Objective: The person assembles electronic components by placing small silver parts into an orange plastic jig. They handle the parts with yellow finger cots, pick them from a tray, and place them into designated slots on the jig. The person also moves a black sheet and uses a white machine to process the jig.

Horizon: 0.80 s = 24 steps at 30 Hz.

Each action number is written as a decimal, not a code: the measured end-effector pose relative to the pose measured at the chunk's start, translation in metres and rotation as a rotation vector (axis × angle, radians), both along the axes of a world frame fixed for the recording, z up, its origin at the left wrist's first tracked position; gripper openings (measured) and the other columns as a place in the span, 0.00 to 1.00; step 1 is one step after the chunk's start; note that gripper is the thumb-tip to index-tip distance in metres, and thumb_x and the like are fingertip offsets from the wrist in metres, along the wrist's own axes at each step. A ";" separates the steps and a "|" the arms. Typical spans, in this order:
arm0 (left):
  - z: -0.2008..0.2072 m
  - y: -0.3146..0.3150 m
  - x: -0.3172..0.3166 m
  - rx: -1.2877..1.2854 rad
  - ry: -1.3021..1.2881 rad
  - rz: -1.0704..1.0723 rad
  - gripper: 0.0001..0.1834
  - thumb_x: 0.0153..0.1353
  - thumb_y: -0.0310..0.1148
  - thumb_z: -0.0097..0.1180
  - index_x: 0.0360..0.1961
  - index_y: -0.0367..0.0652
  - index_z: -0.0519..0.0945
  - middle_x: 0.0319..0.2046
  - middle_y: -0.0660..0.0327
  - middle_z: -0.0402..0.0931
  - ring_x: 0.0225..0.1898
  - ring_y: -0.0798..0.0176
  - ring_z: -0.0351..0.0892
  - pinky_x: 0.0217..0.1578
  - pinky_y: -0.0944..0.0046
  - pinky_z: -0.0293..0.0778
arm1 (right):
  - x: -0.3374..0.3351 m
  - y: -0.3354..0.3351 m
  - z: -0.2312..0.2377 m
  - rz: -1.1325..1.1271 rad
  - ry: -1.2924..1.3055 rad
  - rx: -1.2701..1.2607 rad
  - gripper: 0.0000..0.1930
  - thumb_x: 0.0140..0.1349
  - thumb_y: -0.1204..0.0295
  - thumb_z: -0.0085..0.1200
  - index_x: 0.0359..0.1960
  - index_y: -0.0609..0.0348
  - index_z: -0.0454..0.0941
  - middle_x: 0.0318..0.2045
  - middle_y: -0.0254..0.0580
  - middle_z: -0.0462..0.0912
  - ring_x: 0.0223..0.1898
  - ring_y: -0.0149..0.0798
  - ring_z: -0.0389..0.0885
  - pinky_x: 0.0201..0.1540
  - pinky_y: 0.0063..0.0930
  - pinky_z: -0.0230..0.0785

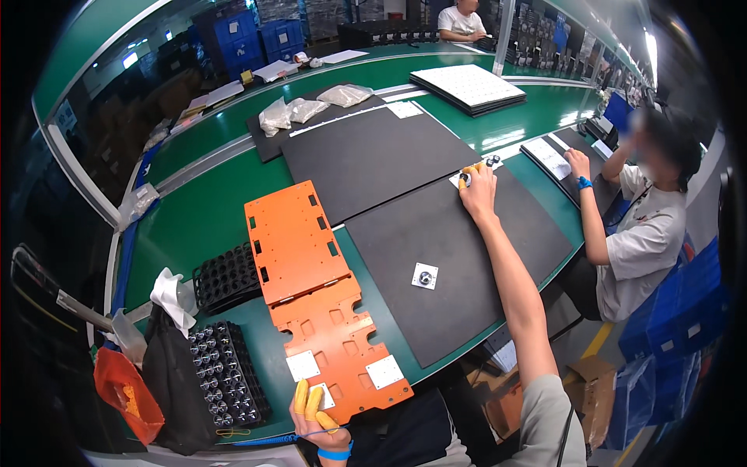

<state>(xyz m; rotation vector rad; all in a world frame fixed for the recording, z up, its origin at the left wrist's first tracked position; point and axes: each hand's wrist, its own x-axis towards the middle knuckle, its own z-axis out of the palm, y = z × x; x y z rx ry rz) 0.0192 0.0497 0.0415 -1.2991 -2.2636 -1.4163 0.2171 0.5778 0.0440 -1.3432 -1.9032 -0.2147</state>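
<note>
My right hand reaches far over the black mat, yellow covers on its fingertips. Its fingers close on a white square plate with a dark round lens. A second lens plate lies just beyond it, and another single lens plate sits alone on the mat. My left hand, also with yellow fingertip covers and a blue wrist strap, rests at the near edge of the orange fixture. Its fingers are spread against a white square plate. Two more white plates, one left and one right, lie on the fixture.
Left of the fixture stand a black tray of shiny round parts and a black tray with round pockets. An orange-red bag hangs nearby. Clear bags lie on dark sheets behind. A co-worker sits at the right.
</note>
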 end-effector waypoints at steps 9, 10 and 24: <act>0.000 0.002 0.000 0.051 0.017 -0.022 0.30 0.73 0.48 0.35 0.48 0.32 0.81 0.56 0.40 0.77 0.54 0.37 0.77 0.57 0.43 0.71 | 0.005 -0.021 -0.004 -0.006 -0.013 -0.020 0.14 0.56 0.73 0.62 0.45 0.62 0.81 0.46 0.48 0.77 0.53 0.51 0.72 0.55 0.43 0.68; 0.000 0.002 0.000 0.045 0.007 -0.022 0.30 0.73 0.48 0.35 0.48 0.32 0.81 0.56 0.40 0.77 0.54 0.37 0.77 0.57 0.43 0.70 | 0.007 -0.023 -0.005 -0.004 -0.008 -0.018 0.14 0.56 0.74 0.62 0.45 0.62 0.81 0.47 0.48 0.77 0.53 0.51 0.72 0.55 0.43 0.68; 0.000 -0.002 -0.001 0.032 -0.011 -0.025 0.27 0.71 0.46 0.37 0.49 0.32 0.81 0.55 0.41 0.78 0.53 0.36 0.77 0.55 0.44 0.71 | 0.017 -0.038 0.007 0.090 -0.037 -0.039 0.14 0.56 0.72 0.64 0.44 0.60 0.82 0.47 0.48 0.77 0.53 0.50 0.72 0.56 0.42 0.64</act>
